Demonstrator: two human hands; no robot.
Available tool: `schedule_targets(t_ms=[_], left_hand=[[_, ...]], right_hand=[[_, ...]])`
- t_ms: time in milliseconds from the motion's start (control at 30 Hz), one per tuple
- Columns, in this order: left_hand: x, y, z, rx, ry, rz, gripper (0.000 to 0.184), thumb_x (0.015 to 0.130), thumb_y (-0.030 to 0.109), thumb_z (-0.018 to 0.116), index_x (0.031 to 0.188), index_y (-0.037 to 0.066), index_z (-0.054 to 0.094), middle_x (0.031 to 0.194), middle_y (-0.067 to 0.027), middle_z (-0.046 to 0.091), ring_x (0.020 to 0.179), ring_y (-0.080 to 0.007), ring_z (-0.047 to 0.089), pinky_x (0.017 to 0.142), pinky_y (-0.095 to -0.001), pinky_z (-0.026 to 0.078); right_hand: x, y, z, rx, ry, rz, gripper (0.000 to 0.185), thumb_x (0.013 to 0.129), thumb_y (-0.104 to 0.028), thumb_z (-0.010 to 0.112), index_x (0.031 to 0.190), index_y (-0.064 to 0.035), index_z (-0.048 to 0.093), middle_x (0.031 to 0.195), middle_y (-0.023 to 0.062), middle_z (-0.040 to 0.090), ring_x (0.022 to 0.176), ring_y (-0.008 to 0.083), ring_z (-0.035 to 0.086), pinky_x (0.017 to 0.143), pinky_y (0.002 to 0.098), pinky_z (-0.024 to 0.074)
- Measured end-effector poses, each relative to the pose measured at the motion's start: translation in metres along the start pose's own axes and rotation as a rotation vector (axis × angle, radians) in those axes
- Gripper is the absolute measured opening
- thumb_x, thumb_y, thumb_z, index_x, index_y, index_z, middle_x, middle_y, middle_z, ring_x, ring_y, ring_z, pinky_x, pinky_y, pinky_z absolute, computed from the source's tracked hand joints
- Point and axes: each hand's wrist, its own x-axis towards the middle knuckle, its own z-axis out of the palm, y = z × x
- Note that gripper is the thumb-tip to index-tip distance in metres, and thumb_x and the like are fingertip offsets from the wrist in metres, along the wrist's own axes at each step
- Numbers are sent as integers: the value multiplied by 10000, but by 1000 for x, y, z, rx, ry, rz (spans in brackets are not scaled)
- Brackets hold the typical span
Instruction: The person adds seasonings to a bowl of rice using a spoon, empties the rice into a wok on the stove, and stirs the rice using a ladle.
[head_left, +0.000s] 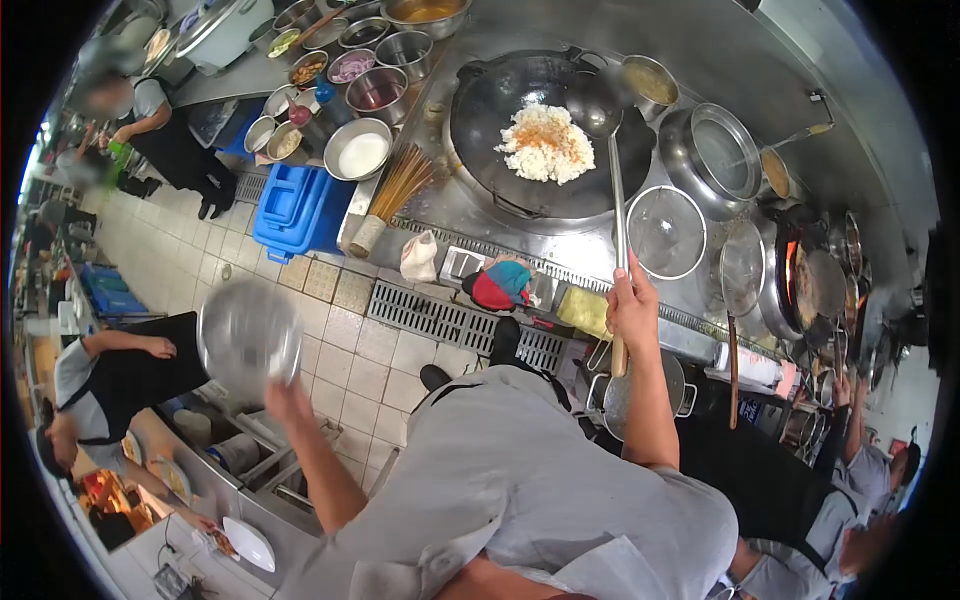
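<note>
My right hand (632, 308) is closed around the long handle of a ladle (617, 200). The ladle's dark bowl rests at the right side of a large black wok (480, 185). In the wok lies a mound of white rice (545, 160) with orange-brown seasoning on top. Off to the left, away from the stove, my left hand (288, 400) grips a round metal bowl (250, 335) by its edge. Both that bowl and the hand are blurred by motion, and the bowl's contents cannot be made out.
A wire strainer (667, 232) and a steel pot (725, 150) stand right of the wok. Several ingredient bowls, one with white contents (362, 155), a bamboo brush (395, 195) and blue bin (297, 210) are at left. Co-workers (130, 370) stand on both sides.
</note>
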Motion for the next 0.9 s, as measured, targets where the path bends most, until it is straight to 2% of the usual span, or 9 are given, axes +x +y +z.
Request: schedule_targets(t_ms=[67, 167, 233, 300, 333, 467, 700, 800, 900], left_hand=[[-96, 61, -45, 41, 738, -66, 223, 919, 13, 463, 1051, -91, 609, 1102, -193, 629, 1047, -340, 625, 917, -426, 566], [-270, 96, -171, 2083, 618, 114, 333, 933, 262, 732, 964, -50, 620, 878, -177, 629, 774, -338, 614, 699, -408, 532], [-323, 103, -192, 1786, 1077, -77, 319, 936, 252, 723, 969, -50, 628, 893, -176, 635, 791, -335, 619, 706, -402, 536], [-336, 105, -209, 1243, 1337, -160, 306, 939, 243, 714, 974, -50, 636, 907, -175, 642, 807, -331, 624, 713, -397, 539], [-336, 103, -217, 1136, 1378, -167, 299, 940, 239, 710, 977, -50, 640, 914, -175, 645, 815, -329, 627, 716, -394, 541], [-318, 107, -244, 968, 1396, -172, 276, 947, 221, 692, 987, -49, 655, 943, -173, 659, 847, -322, 637, 731, -383, 549], [-291, 136, -287, 981, 1388, -174, 243, 957, 189, 661, 1004, -49, 682, 994, -170, 683, 904, -309, 655, 756, -364, 563], [-310, 173, -308, 1178, 1434, -181, 233, 962, 175, 648, 1012, -48, 694, 1015, -169, 693, 929, -303, 663, 767, -356, 568], [-333, 198, -327, 1557, 1443, -213, 227, 967, 162, 635, 1020, -48, 705, 1037, -168, 703, 953, -297, 670, 778, -348, 574]], right_hand=[[-10, 3, 5, -162, 44, -35, 478, 1074, -244, 495, 1530, -102, 461, 654, 9, 520, 539, 89, 495, 521, 277, 460], [21, 54, 9, -525, 134, -330, 471, 1076, -255, 463, 1515, -83, 473, 677, 62, 587, 577, 141, 590, 563, 328, 508], [90, 124, 10, -790, 256, -768, 480, 1072, -272, 468, 1522, -106, 471, 631, 41, 543, 512, 135, 553, 486, 325, 466], [93, 78, 41, -758, 181, -532, 487, 1066, -289, 486, 1525, -127, 475, 606, 32, 518, 456, 141, 528, 426, 328, 447], [88, 37, 51, -604, 45, -78, 491, 1061, -299, 495, 1518, -123, 482, 628, 55, 545, 465, 166, 554, 437, 345, 466], [87, -18, 77, -648, 138, -94, 495, 1045, -287, 481, 1504, -101, 481, 832, 213, 690, 628, 288, 692, 558, 435, 539], [62, 1, 80, -560, 110, -33, 503, 1041, -283, 487, 1499, -76, 482, 753, 153, 661, 524, 218, 622, 458, 393, 490], [42, 65, 35, -851, 226, -443, 475, 1061, -266, 502, 1504, -96, 490, 627, 59, 566, 485, 171, 541, 456, 368, 469], [20, 73, 31, -677, 128, -258, 473, 1063, -265, 500, 1499, -84, 495, 733, 123, 655, 543, 183, 594, 516, 377, 494]])
